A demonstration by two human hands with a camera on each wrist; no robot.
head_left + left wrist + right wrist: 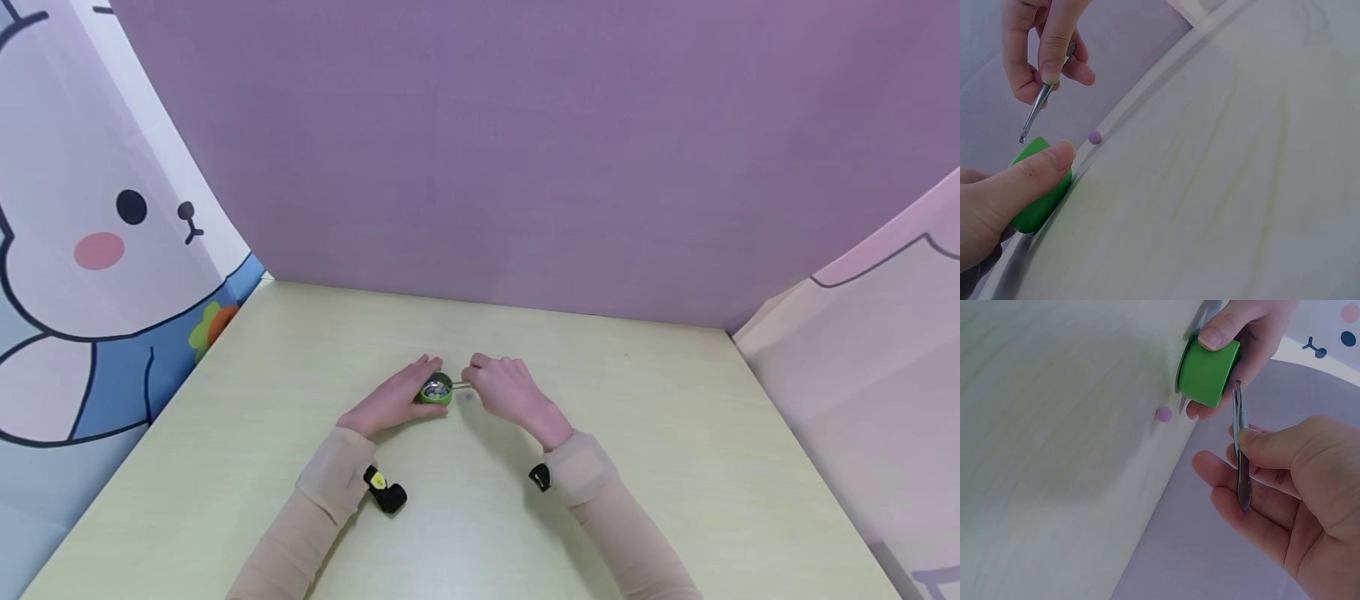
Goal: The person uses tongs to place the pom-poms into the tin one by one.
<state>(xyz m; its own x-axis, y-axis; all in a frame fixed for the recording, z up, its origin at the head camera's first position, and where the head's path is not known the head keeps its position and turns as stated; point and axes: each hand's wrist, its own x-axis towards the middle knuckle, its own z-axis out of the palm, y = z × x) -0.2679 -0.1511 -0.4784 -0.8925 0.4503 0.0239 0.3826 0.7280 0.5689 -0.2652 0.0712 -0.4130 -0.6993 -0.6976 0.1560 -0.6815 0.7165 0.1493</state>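
Note:
A small round green container point(437, 402) stands on the table, with something shiny and patterned showing inside it. My left hand point(393, 398) grips it from the left, thumb on the near side and fingers round the far side. From the right, my right hand point(506, 392) pinches metal tweezers point(1242, 462) between thumb and fingers. Their tips point to the container and overlap its rim in the head view; in the right wrist view they show close beside its open side. A tiny purple ball point(1164, 414) lies on the table just right of the container, below the tweezers.
The pale wooden table point(450, 533) meets a purple cloth backdrop point(525, 167) at its far edge. Cartoon-print cloth point(97, 167) hangs at the left, and a pale pink sheet point(862, 400) at the right. A black device point(387, 493) juts from the left wrist.

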